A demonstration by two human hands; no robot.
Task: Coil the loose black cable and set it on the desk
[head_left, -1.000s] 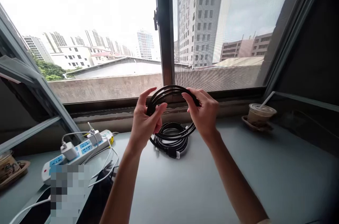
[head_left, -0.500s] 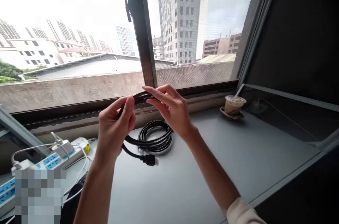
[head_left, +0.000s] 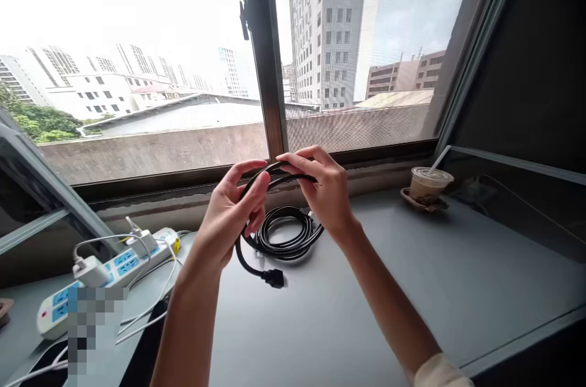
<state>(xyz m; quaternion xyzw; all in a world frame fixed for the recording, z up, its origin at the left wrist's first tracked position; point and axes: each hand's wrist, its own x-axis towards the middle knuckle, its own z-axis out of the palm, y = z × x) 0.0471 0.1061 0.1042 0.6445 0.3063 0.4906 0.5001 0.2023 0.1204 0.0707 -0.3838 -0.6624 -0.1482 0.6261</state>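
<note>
Both hands hold a loop of black cable [head_left: 247, 266] above the desk. My left hand [head_left: 224, 216] has its thumb and fingers around the loop's left side. A short tail hangs below it, ending in a black plug [head_left: 274, 278] with a pale tip; it looks like an HDMI plug. At the loop's upper right, my right hand [head_left: 327, 191] pinches the strands, fingers bent. Behind and below lies a coiled black cable [head_left: 284, 211] on the desk, partly covered by the held loop.
A white power strip [head_left: 151, 253] with plugged-in chargers and white cords lies on the left. On the right stands a lidded drink cup [head_left: 430, 182] with a straw, on a brown holder. The window [head_left: 274, 69] rises behind the grey desk [head_left: 366, 295].
My view has turned left, so the scene sits further right. My left hand has loosened, its index finger now extended along the cable. The held strands are spread further apart between the hands.
</note>
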